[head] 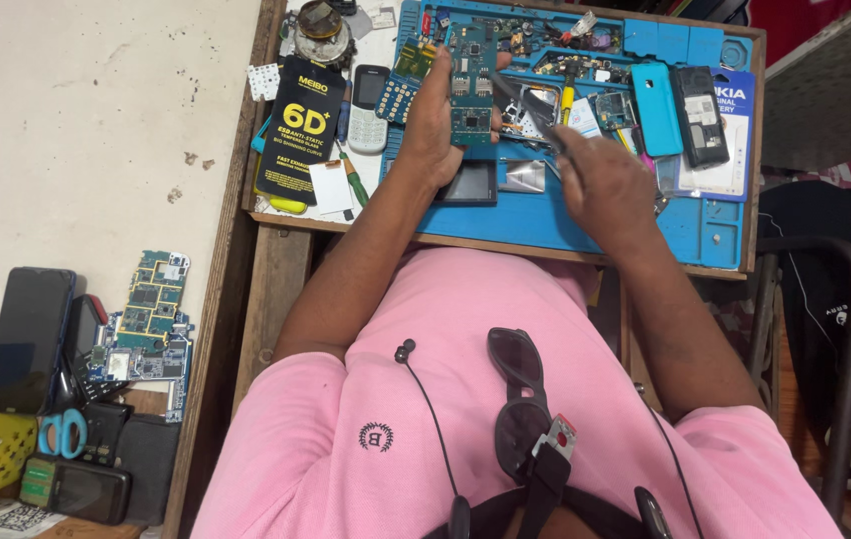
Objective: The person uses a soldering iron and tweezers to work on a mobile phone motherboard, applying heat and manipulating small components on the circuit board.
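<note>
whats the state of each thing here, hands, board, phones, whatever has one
left hand: fingers closed round the circuit board, holding it up
circuit board: bare, out of its case, held above the blue mat
right hand: gripping a thin dark tool, tip near the board
turquoise phone: lying flat on the mat
black phone: back cover off, insides showing
small grey phone: intact, lying flat
scissors: closed
</note>
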